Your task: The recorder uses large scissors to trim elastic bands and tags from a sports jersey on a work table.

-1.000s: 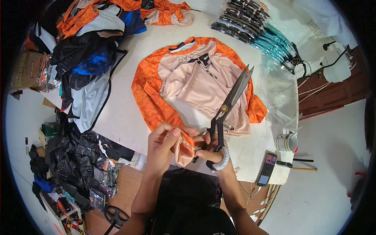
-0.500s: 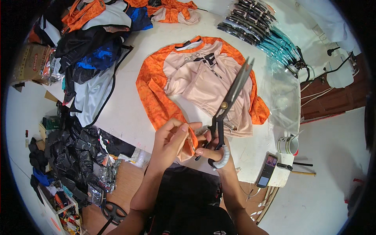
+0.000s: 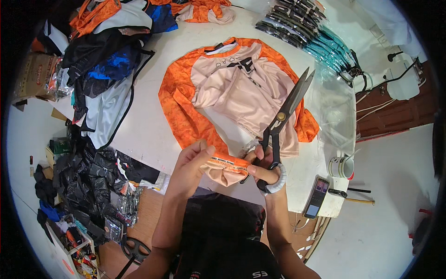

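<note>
A long-sleeved shirt [image 3: 223, 100] with a pale pink body and orange patterned sleeves lies on the white table in front of me. Its left-hand sleeve runs toward me, and the sleeve's cuff [image 3: 227, 163] is stretched flat between my two hands. My left hand [image 3: 190, 165] pinches one end of that edge, thumb on top. My right hand [image 3: 265, 169] grips the other end with its thumb while also holding large black-handled scissors [image 3: 287, 109] by the loops. Their blades point up and away over the shirt, almost together. Grey-white wrapping covers the lower handle loop.
Garments [image 3: 111, 65] are heaped at the far left beside a cardboard box [image 3: 39, 76]. Packed clothes [image 3: 297, 28] lie stacked at the far right. A mug [image 3: 340, 167] and a phone [image 3: 317, 197] rest near the right edge. Black plastic bags [image 3: 88, 172] fill the lower left.
My hands have moved apart, pulling the bunched cuff out into a straight band. The scissors have shifted right with my right hand, and the view has moved slightly.
</note>
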A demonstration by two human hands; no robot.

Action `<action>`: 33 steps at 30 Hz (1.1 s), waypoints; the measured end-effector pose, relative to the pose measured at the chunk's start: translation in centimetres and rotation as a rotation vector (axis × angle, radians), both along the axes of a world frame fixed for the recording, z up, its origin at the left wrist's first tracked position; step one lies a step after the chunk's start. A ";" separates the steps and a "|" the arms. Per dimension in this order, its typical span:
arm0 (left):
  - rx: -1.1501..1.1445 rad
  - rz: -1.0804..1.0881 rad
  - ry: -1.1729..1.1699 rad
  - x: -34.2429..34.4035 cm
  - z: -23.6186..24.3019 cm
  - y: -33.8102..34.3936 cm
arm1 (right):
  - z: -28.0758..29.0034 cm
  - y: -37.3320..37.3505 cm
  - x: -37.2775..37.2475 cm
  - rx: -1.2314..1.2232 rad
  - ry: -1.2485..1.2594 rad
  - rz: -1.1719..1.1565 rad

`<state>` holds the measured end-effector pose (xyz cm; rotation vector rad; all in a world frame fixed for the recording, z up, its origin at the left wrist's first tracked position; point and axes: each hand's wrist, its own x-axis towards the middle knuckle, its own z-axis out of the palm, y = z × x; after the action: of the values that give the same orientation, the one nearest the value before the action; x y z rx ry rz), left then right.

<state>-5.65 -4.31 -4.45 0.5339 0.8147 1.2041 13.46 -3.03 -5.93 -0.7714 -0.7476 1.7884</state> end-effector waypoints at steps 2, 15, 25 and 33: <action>-0.029 -0.020 0.068 0.4 0.9 -0.1 | 0.0 0.1 0.3 0.022 -0.021 0.009; 0.145 0.303 0.489 -3.1 3.3 3.3 | 2.9 0.0 4.7 0.176 -0.498 0.242; 0.260 0.305 0.536 -5.0 6.2 4.5 | 3.1 -2.0 6.9 0.105 -0.476 0.670; 0.311 0.193 0.659 -5.6 5.3 5.2 | 3.8 -2.5 8.1 -0.130 -0.494 0.757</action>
<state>-11.22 0.93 0.81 1.1653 1.2616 1.3572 21.61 -5.54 -2.13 -1.1377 -1.3942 2.3588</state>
